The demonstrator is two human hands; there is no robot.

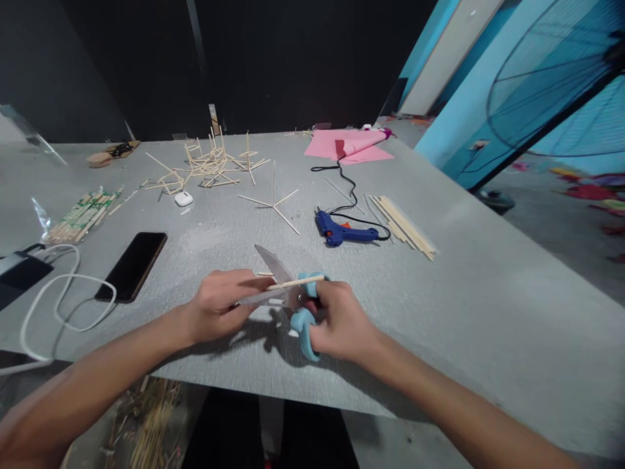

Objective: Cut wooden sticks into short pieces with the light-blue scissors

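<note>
Our right hand (336,322) grips the blue-handled scissors (293,299), blades parted. Our left hand (222,306) pinches a thin wooden stick (295,283) low over the grey table (488,312). The stick's long axis runs left-right across the open blades, left hand nearer its free end.

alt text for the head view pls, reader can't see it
The right hand holds open blue-handled scissors while the left hand holds a thin wooden stick between the blades, over a grey table. Behind lie a blue glue gun, loose sticks, a stick structure, pink paper and a phone.
</note>
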